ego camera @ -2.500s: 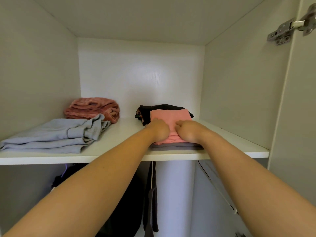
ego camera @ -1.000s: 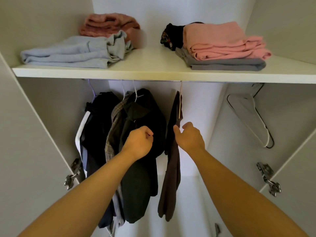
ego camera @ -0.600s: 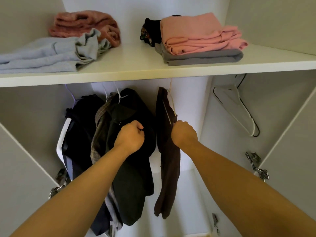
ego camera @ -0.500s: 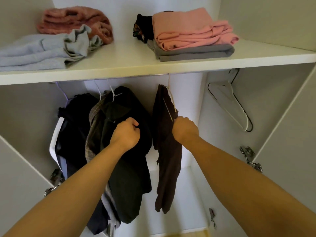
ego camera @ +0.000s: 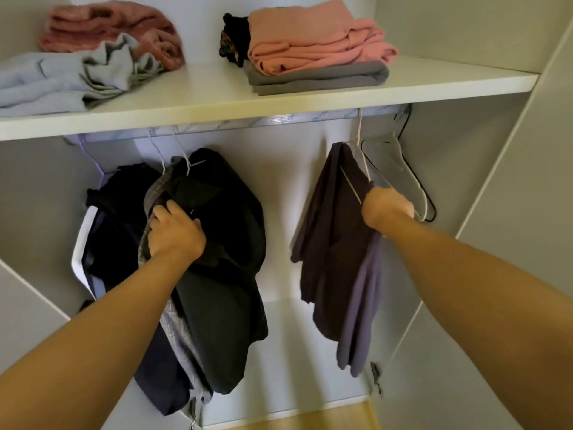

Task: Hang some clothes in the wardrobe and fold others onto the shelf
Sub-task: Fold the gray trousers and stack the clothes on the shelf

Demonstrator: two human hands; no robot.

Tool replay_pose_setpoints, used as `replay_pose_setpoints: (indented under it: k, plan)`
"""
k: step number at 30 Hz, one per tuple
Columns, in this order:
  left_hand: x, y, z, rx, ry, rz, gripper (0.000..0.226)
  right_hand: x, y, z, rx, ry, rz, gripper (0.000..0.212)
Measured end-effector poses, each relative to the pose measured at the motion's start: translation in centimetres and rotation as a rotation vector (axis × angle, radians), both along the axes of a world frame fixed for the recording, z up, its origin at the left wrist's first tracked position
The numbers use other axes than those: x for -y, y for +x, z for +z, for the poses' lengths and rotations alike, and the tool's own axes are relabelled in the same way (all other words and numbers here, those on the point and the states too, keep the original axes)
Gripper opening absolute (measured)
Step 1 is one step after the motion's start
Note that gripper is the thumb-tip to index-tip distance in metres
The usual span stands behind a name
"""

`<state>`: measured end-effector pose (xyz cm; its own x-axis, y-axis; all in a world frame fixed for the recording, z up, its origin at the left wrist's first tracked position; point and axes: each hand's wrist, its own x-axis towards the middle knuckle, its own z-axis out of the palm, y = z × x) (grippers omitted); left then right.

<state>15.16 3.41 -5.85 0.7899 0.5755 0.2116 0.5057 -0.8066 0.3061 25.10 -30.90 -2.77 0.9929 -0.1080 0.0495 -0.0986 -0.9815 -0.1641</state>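
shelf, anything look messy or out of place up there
The blue garment at the shelf's left end is rumpled, its end bunched against the pink fleece behind it. The pink top on the grey garment at right lies folded flat. Nothing looks damaged.

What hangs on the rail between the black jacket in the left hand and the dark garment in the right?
Nothing. In the head view, only bare rail and white back wall show between the black jacket and the dark garment.
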Motion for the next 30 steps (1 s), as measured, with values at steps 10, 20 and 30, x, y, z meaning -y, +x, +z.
replay_pose_setpoints:
  k: [10,20,30]
  plan:
    - [0.2,0.2,-0.5,-0.211,-0.072,-0.119,0.038,1.9,0.0,0.8,-0.034,0.045,0.044,0.028]
    - [8.9,2.6,-0.7,-0.168,0.081,-0.285,0.033,0.5,0.2,0.6,-0.079,0.052,0.116,0.033]
    - [17.7,6.1,-0.9,-0.12,-0.036,-0.429,0.039,1.8,0.9,-0.2,-0.07,0.09,0.128,0.031]
